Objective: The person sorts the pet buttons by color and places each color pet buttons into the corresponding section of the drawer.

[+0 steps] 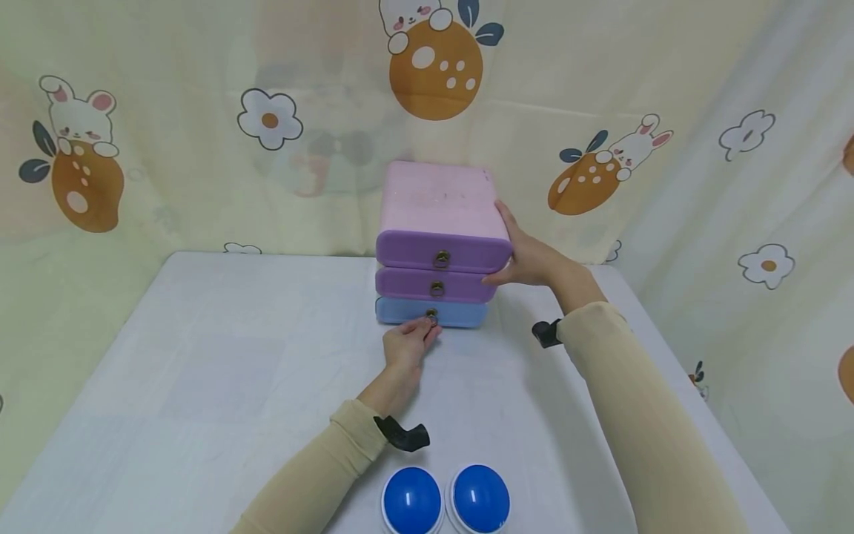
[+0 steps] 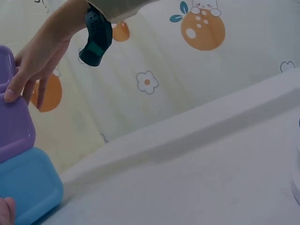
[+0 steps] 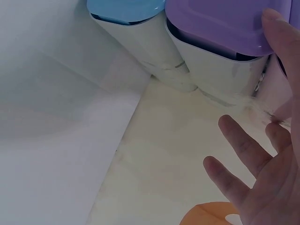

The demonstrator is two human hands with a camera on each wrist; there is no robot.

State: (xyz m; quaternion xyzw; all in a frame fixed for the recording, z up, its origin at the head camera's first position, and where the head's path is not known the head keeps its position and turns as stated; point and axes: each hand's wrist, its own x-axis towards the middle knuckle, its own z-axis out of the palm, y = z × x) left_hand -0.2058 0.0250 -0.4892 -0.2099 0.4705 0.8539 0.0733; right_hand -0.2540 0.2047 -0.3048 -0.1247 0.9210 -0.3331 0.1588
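A small three-drawer cabinet stands at the back of the table, with a pink top [image 1: 440, 196], two purple drawer fronts [image 1: 407, 283] and a blue bottom drawer [image 1: 460, 314]. Each front bears a small metal pull. At the lowest pull [image 1: 431, 314], the left hand [image 1: 407, 343] pinches with thumb and fingertips. My right hand [image 1: 534, 256] rests against the cabinet's right side, its thumb on the edge of the middle purple drawer [image 3: 220, 23]. Its other fingers are spread, some off the cabinet, in the right wrist view. Narrow gaps show behind the blue drawer [image 3: 126, 9] and middle purple front.
Two blue dome buttons [image 1: 412, 500] with white bases sit side by side at the table's near edge. A curtain [image 1: 333, 193] printed with rabbits and flowers hangs behind the white table [image 1: 220, 371] and along its right side. Black straps are on both wrists.
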